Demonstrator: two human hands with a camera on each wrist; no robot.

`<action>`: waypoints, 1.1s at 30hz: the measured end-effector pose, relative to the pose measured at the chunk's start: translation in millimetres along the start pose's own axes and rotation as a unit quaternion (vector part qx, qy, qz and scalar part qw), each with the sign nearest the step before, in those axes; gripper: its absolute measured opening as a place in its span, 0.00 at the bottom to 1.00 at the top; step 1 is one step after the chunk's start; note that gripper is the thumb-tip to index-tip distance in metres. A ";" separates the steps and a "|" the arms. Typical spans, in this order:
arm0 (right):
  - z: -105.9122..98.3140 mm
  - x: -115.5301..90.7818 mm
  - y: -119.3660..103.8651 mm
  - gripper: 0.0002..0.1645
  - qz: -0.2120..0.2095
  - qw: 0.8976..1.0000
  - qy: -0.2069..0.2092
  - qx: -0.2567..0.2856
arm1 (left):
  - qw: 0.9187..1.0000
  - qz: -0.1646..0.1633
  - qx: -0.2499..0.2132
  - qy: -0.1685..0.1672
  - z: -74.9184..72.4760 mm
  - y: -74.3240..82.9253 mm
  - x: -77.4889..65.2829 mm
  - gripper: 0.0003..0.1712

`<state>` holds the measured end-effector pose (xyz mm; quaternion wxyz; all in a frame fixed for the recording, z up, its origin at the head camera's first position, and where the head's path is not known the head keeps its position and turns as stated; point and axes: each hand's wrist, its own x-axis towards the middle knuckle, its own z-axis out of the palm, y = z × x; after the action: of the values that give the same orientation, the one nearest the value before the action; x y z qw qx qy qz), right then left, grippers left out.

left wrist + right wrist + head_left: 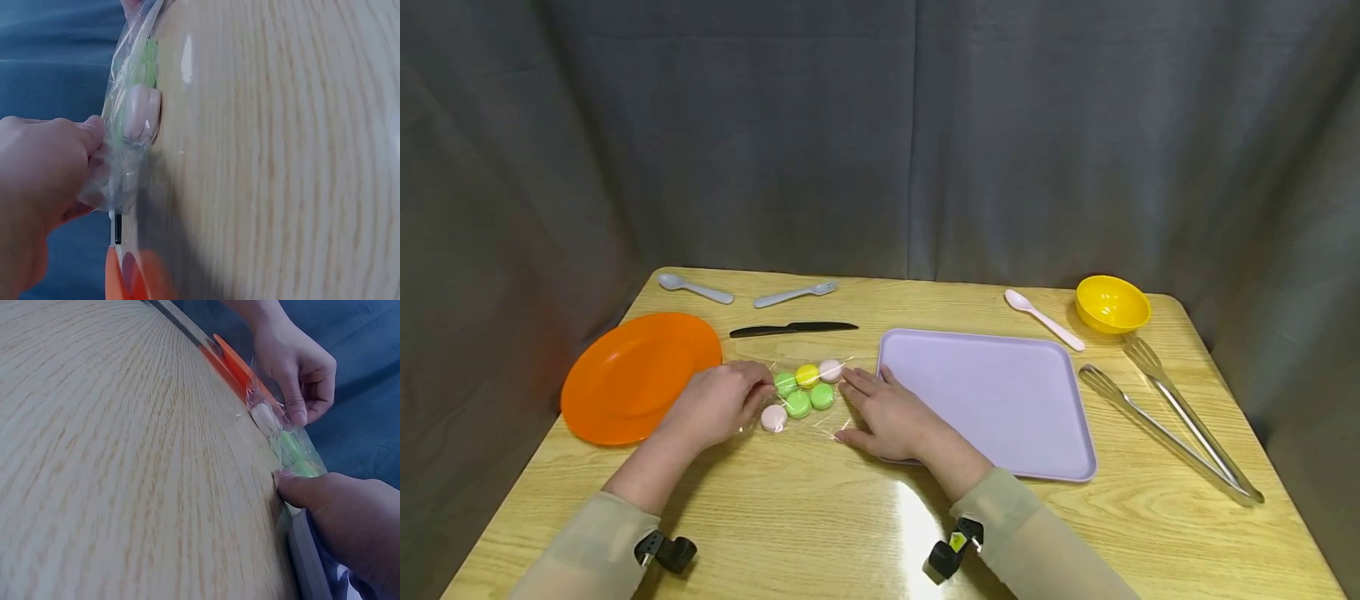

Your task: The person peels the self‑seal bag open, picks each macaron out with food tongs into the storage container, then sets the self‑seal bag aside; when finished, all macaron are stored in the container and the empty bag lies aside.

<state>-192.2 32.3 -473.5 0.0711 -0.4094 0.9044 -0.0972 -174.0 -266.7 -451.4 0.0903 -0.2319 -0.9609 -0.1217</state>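
A clear plastic bag (826, 425) lies on the table with several macarons in it: green macarons (799, 404), a yellow macaron (807, 376) and pink macarons (773, 418). My left hand (724, 402) pinches the bag's left end between thumb and curled fingers; the crinkled film (119, 175) shows at the fingertips in the left wrist view. Over the bag's right end my right hand (891, 414) lies palm down, fingers spread and fairly straight. Its thumb (297, 487) touches the bag's near edge in the right wrist view. Part of that hand overlaps the lilac tray (992, 400).
An orange plate (632, 375) stands at the left. Behind the bag lie a black knife (793, 329), a grey spoon (696, 288) and a grey fork (796, 294). Toward the right are a pink spoon (1045, 320), a yellow bowl (1112, 305) and metal tongs (1180, 433).
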 end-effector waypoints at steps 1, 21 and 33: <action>0.0 0.0 0.1 0.49 0.001 1.000 -0.001 -0.001 | 1.000 0.009 0.007 0.001 -0.6 -0.3 0.5 0.05; -0.5 0.3 1.6 0.49 0.009 1.000 0.000 0.005 | 0.991 0.052 -0.120 -0.036 11.0 -3.2 10.9 0.15; 1.3 0.6 0.3 0.48 0.003 1.000 0.003 0.003 | 0.993 0.106 -0.018 0.036 9.5 1.9 9.3 0.03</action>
<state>-192.6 31.9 -474.9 0.0699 -0.4066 0.9053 -0.1007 -182.3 -258.5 -457.9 0.1331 -0.3299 -0.9244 -0.1374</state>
